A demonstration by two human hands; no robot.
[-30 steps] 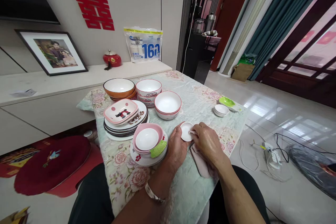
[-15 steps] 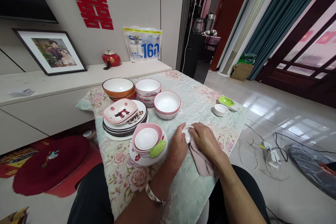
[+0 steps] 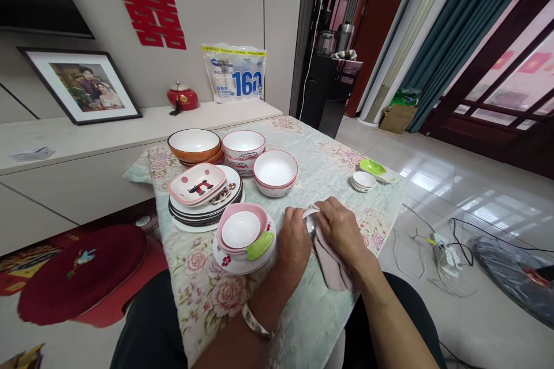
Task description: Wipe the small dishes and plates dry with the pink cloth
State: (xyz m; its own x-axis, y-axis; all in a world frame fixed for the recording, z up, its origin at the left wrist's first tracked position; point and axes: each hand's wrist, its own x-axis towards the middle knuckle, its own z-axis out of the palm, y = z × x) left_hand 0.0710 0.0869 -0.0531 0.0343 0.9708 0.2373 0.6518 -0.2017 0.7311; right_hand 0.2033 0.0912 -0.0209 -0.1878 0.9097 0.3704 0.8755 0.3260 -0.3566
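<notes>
My left hand [image 3: 294, 239] grips a small white saucer [image 3: 310, 214], now tilted on edge so only its rim shows between my hands. Against the saucer, my right hand [image 3: 341, 229] presses a pinkish-grey cloth [image 3: 329, 262], which trails down onto the floral tablecloth [image 3: 208, 288]. Both hands sit near the table's front edge, right of a stack of plates topped by a pink bowl with a white dish [image 3: 241, 229].
Behind stand a white bowl with red rim [image 3: 275, 172], stacked bowls [image 3: 243, 149], an orange bowl [image 3: 194, 145] and a plate pile under a pink square dish [image 3: 197, 183]. Small white saucers [image 3: 363, 181] and a green dish [image 3: 374, 168] lie far right. Cables lie on the floor at right.
The saucer has turned from face-up to edge-on between my hands, and the cloth has shifted around it. The hands have stayed in the same spot.
</notes>
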